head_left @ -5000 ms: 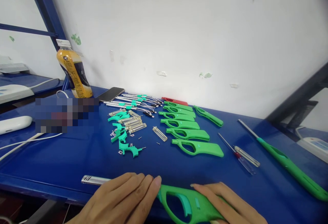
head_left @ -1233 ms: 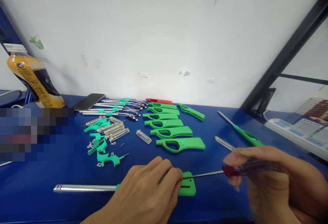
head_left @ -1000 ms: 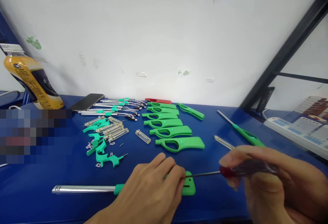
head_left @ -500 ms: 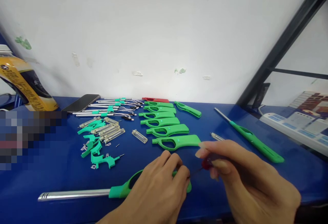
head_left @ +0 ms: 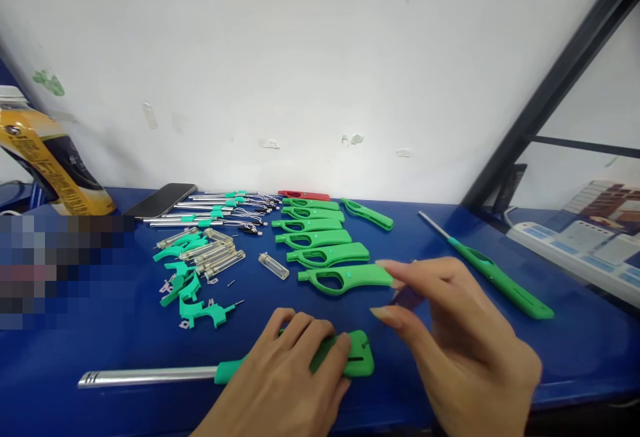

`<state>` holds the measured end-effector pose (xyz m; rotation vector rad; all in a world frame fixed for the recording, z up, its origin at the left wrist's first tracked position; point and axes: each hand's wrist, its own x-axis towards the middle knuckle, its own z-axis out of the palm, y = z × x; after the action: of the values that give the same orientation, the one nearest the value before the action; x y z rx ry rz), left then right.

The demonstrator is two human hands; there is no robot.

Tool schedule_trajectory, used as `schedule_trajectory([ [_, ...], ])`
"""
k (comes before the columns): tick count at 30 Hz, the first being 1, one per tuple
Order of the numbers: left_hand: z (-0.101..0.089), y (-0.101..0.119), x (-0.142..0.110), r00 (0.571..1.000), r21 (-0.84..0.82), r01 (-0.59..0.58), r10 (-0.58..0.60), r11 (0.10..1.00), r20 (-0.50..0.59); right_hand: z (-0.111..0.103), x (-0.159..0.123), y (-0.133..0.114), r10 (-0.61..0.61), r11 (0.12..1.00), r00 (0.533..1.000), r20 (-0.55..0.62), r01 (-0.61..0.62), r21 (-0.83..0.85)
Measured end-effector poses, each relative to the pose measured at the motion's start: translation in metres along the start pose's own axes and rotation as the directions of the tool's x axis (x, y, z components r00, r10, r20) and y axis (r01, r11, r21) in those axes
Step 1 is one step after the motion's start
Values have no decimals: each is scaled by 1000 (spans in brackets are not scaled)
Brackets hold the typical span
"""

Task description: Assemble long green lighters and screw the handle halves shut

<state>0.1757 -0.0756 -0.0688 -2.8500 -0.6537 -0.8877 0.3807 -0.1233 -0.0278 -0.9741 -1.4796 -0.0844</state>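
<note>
My left hand (head_left: 287, 373) is closed over the green handle of a long-nosed gas lighter (head_left: 155, 375), pressing it to the table, its metal tube pointing left. The trigger area is hidden under the fingers. Near the handle's end, a small screw-like piece (head_left: 365, 345) shows beside a dark slot. To the right, my right hand (head_left: 463, 343) hovers with thumb and index finger spread, while a dark purple-red screwdriver handle (head_left: 409, 297) stays tucked against the other fingers. Its shaft is not visible now. Behind the hands lies a green handle shell (head_left: 367, 275).
Green shells and one red shell (head_left: 305, 195) line up at the back. Farther left are metal tubes with wires (head_left: 200, 222), clear fuel tanks (head_left: 220, 263), teal triggers (head_left: 190, 290), a phone (head_left: 163, 200) and a bottle (head_left: 55, 157). Another lighter (head_left: 495, 277) and a power strip (head_left: 565, 257) lie right.
My right hand has drawn back slightly from the lighter, its thumb and index finger parting. My left fingers have shifted left and down, uncovering the handle's end.
</note>
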Motion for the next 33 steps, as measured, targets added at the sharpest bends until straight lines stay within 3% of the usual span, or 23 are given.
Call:
schedule_trajectory([
  [5, 0, -3, -4, 999, 37, -37, 37, 999, 16, 2, -1, -2, 67, 995, 989, 129, -76, 67],
  [7, 0, -3, -6, 999, 45, -51, 51, 998, 3, 4, -1, -3, 35, 996, 997, 61, -40, 75],
  [10, 0, -3, -6, 999, 50, -48, 48, 998, -15, 3, -2, -2, -11, 999, 1000, -29, 10, -48],
  [12, 0, -3, -7, 999, 54, -47, 48, 997, -16, 0, -2, -2, 60, 995, 998, 33, -58, -78],
  [15, 1, -4, -7, 999, 54, -46, 47, 997, -7, -1, -3, 0, 137, 988, 985, 108, -144, 50],
  [17, 2, -4, -7, 999, 56, -48, 48, 997, -1, 2, -4, 1, 110, 985, 993, 37, -113, 128],
  [20, 2, -3, -7, 999, 59, -52, 52, 997, 5, 5, -4, 1, 24, 999, 996, -87, -20, 49],
  [22, 2, -3, -7, 999, 56, -50, 50, 997, 10, 2, -4, 0, 23, 1000, 999, -35, -24, -16],
  [25, 2, -3, -8, 999, 50, -54, 54, 997, 6, -1, -5, -3, 100, 994, 986, 132, -104, 27],
  [27, 1, -3, -9, 998, 52, -56, 56, 997, -1, 1, -5, -3, 89, 992, 992, 92, -96, 78],
  [30, 1, -2, -9, 999, 58, -51, 51, 997, 0, 7, -7, -2, 35, 998, 997, -66, -32, 47],
  [33, 2, -1, -8, 999, 66, -47, 48, 997, -6, 8, -7, -1, 109, 994, 994, -23, -109, -12],
])
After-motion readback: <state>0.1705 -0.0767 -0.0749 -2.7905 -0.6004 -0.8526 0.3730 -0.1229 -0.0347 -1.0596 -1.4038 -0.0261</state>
